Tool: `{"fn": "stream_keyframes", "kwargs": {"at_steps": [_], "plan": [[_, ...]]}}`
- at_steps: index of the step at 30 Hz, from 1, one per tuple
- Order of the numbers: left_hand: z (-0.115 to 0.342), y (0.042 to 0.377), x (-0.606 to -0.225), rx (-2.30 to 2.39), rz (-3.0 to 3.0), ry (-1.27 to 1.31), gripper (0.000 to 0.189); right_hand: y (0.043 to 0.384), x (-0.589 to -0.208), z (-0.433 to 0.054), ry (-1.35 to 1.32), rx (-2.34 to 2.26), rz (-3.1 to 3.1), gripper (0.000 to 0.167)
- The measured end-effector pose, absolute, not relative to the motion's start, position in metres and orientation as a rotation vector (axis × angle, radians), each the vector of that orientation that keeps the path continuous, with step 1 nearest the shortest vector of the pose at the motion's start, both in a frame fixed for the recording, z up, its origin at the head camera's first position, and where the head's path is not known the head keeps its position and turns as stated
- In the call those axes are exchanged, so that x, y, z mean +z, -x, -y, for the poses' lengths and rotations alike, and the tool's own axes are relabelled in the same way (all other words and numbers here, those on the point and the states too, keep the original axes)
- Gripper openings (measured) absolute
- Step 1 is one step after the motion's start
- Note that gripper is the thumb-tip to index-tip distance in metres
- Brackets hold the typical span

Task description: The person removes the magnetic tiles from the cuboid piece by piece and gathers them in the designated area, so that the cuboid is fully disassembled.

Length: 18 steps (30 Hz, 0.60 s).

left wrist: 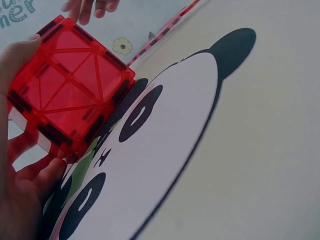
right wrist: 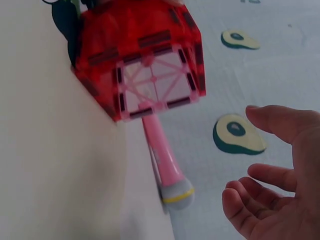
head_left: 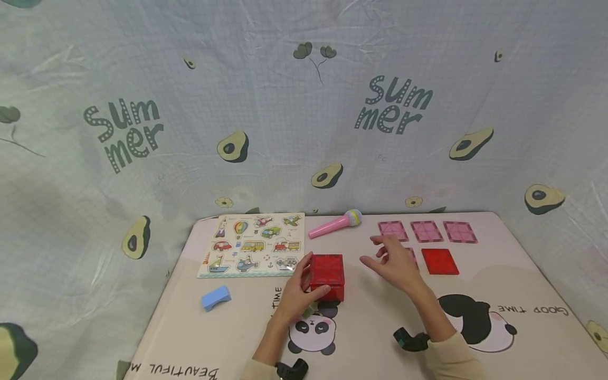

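Note:
A red see-through cube of magnetic tiles [head_left: 326, 277] stands on the table just above the printed panda. My left hand [head_left: 295, 296] grips it from the left, thumb at the near face and fingers along the left side. Close up, the left wrist view shows the cube [left wrist: 70, 82] between thumb and fingers. One side of it is a pink tile [right wrist: 156, 82], visible in the right wrist view. To the right, my right hand [head_left: 395, 265] hovers with fingers parted and nothing between them, near the loose tiles.
Several pink tiles [head_left: 426, 231] and one red tile [head_left: 440, 262] lie at the back right, one pink partly hidden by my right hand. A toy microphone [head_left: 334, 225] lies behind the cube. A picture puzzle board [head_left: 204, 268] and a blue arched block [head_left: 216, 298] are left.

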<state>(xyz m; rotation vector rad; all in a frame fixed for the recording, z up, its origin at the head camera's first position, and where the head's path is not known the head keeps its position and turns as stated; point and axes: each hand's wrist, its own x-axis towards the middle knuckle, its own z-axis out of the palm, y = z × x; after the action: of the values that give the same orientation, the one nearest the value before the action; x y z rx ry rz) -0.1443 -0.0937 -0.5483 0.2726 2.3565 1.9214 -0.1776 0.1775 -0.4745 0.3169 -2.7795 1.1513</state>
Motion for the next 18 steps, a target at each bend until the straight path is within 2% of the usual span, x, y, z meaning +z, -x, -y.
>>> {"fn": "stream_keyframes", "kwargs": {"at_steps": [6, 18], "plan": [[0.094, 0.145, -0.551, 1.907, -2.375, -0.263, 0.091, 0.177, -0.475, -0.159, -0.421, 1.197, 2.815, 0.065], [0.094, 0.145, -0.55, 1.898, -2.379, -0.256, 0.09, 0.177, -0.479, -0.136, -0.62, 1.275, 2.937, 0.086]]}}
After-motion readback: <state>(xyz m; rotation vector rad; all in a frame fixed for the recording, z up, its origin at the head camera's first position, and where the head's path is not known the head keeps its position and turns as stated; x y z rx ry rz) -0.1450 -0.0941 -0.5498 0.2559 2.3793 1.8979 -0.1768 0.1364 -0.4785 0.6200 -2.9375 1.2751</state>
